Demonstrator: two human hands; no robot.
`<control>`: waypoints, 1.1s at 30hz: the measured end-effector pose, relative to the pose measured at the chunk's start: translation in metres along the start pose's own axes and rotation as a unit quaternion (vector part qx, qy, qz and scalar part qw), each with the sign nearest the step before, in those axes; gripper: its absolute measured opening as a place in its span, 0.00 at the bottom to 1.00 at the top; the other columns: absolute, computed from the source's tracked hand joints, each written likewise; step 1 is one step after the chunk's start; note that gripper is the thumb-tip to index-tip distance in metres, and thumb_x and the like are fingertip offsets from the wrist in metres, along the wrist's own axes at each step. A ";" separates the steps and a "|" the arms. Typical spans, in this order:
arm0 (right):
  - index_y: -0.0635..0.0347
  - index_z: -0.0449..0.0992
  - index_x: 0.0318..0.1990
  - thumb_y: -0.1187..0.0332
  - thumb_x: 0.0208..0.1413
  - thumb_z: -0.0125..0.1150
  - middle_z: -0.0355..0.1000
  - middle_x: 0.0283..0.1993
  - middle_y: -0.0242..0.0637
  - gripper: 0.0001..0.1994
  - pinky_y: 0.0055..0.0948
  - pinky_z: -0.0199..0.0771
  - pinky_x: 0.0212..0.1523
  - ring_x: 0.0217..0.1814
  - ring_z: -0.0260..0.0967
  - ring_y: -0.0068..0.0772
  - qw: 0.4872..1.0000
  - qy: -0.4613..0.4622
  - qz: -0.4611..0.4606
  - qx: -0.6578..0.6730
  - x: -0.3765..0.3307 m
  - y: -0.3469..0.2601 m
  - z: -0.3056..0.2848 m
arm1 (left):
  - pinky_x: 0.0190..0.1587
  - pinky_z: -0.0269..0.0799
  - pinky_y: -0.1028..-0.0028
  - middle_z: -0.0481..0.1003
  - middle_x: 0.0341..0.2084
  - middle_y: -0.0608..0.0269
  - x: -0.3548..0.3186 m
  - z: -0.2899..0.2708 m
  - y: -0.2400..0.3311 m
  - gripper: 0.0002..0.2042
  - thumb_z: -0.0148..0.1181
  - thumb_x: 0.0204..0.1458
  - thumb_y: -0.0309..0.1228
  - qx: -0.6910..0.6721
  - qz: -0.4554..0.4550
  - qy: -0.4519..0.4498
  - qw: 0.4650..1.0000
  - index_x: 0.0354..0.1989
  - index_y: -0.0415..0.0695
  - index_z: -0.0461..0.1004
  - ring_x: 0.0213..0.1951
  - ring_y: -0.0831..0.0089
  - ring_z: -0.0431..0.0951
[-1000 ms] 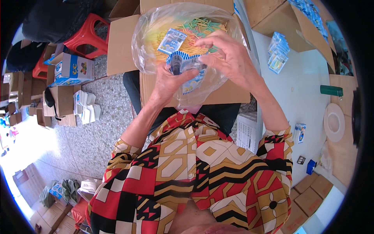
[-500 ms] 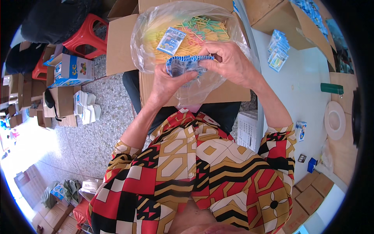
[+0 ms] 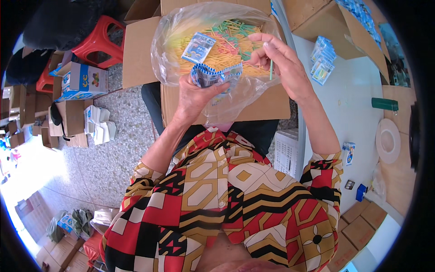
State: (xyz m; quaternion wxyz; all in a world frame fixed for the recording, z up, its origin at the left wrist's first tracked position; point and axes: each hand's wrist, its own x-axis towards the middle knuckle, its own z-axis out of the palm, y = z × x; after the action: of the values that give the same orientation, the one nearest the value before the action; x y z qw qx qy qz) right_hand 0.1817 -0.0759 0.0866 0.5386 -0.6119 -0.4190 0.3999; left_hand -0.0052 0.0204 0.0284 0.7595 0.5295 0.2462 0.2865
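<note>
My left hand (image 3: 194, 99) is closed around several blue-and-white printed plastic sachets (image 3: 220, 78), their striped edges fanned upward. To its right, my right hand (image 3: 286, 68) is raised over the box with bent fingers, and a thin pale-green stick (image 3: 271, 70) hangs down from them. Beneath both hands lies a heap of thin yellow, pink and green sticks (image 3: 217, 50), inside a clear plastic bag (image 3: 159, 54) that lines an open cardboard box (image 3: 140, 54). One sachet (image 3: 198, 47) rests on top of the heap, left of my right hand.
On the pale table (image 3: 342, 109) at right lie a row of sachets (image 3: 322, 61), a dark green object (image 3: 384, 104) and a single packet (image 3: 348, 153). An open carton (image 3: 358, 41) stands at its far end. Leftward are a red stool (image 3: 102, 45) and cartons (image 3: 74, 115).
My right hand has left the sachets and moved right, now with a green stick showing at its fingers. My left hand keeps the sachets in nearly the same spot.
</note>
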 end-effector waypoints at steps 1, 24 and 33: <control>0.60 0.66 0.51 0.63 0.61 0.39 0.67 0.29 0.27 0.16 0.14 0.56 0.31 0.30 0.55 0.13 1.000 0.001 0.001 0.000 0.000 -0.004 0.001 | 0.37 0.72 0.80 0.76 0.33 0.65 0.000 0.001 -0.001 0.15 0.66 0.38 0.19 0.000 -0.001 -0.001 1.000 0.38 0.36 0.74 0.32 0.82 0.74; 0.58 0.70 0.43 0.71 0.48 0.54 0.74 0.32 0.35 0.13 0.27 0.69 0.34 0.34 0.71 0.26 0.949 0.104 0.133 -0.266 0.115 0.186 -0.087 | 0.40 0.72 0.77 0.76 0.33 0.64 -0.008 -0.019 -0.001 0.16 0.66 0.37 0.18 -0.029 -0.038 0.055 0.997 0.38 0.38 0.74 0.34 0.79 0.75; 0.57 0.72 0.42 0.82 0.41 0.48 0.73 0.35 0.45 0.17 0.39 0.70 0.39 0.39 0.71 0.46 0.869 0.122 -0.031 -0.479 0.136 0.194 -0.093 | 0.41 0.71 0.76 0.76 0.34 0.63 -0.007 -0.022 0.000 0.17 0.66 0.38 0.19 -0.022 -0.050 0.053 0.997 0.40 0.38 0.73 0.35 0.79 0.75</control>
State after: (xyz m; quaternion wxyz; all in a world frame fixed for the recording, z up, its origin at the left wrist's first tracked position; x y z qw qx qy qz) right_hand 0.3296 0.0091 -0.1020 0.2381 -0.8251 -0.5094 0.0552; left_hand -0.0248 0.0302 0.0218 0.7701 0.4842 0.3055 0.2813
